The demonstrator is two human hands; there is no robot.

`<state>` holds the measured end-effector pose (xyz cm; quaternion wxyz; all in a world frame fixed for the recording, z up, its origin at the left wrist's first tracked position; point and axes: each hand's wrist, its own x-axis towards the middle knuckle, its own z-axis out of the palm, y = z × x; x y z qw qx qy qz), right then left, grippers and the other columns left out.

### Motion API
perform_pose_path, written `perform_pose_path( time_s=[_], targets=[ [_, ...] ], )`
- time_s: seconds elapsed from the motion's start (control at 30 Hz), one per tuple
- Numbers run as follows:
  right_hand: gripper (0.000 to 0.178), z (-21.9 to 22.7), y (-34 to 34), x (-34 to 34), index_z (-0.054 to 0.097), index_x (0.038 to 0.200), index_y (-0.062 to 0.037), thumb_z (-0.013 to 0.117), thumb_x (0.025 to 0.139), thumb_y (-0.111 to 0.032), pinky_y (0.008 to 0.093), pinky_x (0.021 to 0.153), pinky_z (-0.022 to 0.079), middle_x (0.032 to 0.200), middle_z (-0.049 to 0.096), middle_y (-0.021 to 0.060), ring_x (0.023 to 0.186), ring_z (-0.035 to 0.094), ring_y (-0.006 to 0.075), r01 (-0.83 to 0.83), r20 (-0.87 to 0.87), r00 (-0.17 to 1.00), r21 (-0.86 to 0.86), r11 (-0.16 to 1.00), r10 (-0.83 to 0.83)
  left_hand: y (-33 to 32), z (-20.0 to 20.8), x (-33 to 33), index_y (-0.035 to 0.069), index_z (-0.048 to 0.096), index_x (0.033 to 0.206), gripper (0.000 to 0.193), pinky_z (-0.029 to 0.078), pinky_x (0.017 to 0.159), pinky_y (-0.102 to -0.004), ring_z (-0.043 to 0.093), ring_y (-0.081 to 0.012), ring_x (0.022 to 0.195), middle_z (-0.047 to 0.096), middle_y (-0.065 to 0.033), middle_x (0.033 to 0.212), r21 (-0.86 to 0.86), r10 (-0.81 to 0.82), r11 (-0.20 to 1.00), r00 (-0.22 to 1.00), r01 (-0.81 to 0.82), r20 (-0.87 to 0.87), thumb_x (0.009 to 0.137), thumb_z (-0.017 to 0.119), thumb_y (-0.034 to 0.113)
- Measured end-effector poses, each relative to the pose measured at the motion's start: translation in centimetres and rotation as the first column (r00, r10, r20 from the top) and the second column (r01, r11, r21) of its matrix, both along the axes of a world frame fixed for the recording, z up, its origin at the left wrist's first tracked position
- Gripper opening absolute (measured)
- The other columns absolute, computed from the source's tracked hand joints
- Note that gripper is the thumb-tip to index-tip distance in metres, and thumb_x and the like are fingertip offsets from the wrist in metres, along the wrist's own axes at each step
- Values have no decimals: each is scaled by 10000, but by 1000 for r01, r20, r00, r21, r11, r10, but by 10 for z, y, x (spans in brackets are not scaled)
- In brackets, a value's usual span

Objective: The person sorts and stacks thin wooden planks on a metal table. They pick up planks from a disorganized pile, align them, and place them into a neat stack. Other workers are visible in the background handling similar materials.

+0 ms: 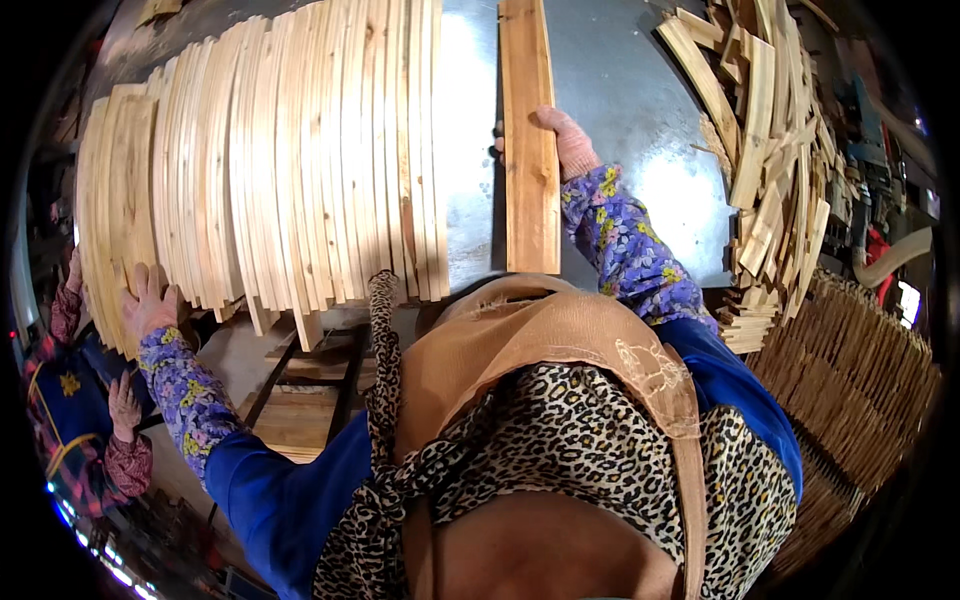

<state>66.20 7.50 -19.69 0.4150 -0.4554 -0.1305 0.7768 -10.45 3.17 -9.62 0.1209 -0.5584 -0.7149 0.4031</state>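
My right hand (570, 142) grips a reddish-brown wooden board (532, 200) by its right edge, thumb on top; the fingers pass beneath it, with dark fingertips just showing at the left edge. The board points away from me over the metal table (625, 70). My left hand (150, 303) lies with fingers spread on the near end of a wide pale board (130, 180) at the left. That board is at the left end of a long row of pale wooden strips (330, 150) laid side by side, several with knots. Some strips stick out further toward me than others.
Loose offcuts (765, 130) are heaped at the table's right side. Beyond them at lower right stands a large stack of brown slats (850, 390). Boards rest on a dark rack (300, 400) below the table's near edge. At far left is another person (85, 400), hands near the row.
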Motion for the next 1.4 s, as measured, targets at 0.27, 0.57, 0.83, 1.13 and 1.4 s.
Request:
perform_pose_path(
  time_s=[0.27, 0.57, 0.83, 1.13, 1.4],
  targets=[
    [896, -13, -1, -113, 384, 1658, 69, 465, 1091, -620, 463, 1307, 342, 1617, 522, 333, 1544, 475, 443, -403, 836, 449, -125, 906, 315, 122, 33, 252, 176, 743, 1404, 488, 409, 1235, -512, 642, -328, 1367, 695, -126, 1478, 17, 24, 999, 960, -30, 279, 983, 688, 417],
    [876, -58, -11, -49, 500, 1520, 185, 527, 1078, -570, 418, 1229, 420, 1480, 625, 346, 1392, 606, 401, -219, 621, 762, -23, 975, 186, 257, -42, 471, 183, 741, 1320, 382, 380, 1192, -560, 604, -295, 1325, 717, -80, 1320, 651, -805, 592, 320, 475, 499, 964, 637, 276],
    [722, 25, 0, -35, 589, 1445, 105, 638, 1088, -521, 386, 1077, 525, 1303, 723, 185, 1189, 675, 272, 56, 559, 828, 0, 998, -46, 353, -9, 460, 151, 769, 1286, 370, 500, 1102, -489, 633, -305, 1298, 745, -81, 1267, 218, -635, 691, 435, 689, 638, 1028, 626, 375],
    [711, -42, -6, -47, 569, 1485, 125, 695, 1038, -414, 389, 1113, 511, 1370, 710, 233, 1277, 663, 305, -98, 617, 787, 100, 990, 15, 107, 38, 450, 47, 55, 1772, 1232, 357, 1310, -552, 383, -392, 1596, 148, -291, 1812, -269, 233, 963, -465, -11, 854, 835, 834, 235],
    [658, -4, 55, -118, 665, 1366, 30, 619, 1015, -523, 461, 1036, 544, 1257, 750, 263, 1165, 721, 417, -375, 932, 255, -152, 914, 259, 164, 93, 400, 7, 635, 1438, 675, 661, 927, -456, 760, -292, 1092, 745, -195, 1275, -617, 386, 780, -857, 107, 340, 879, 869, 305]
  ],
)
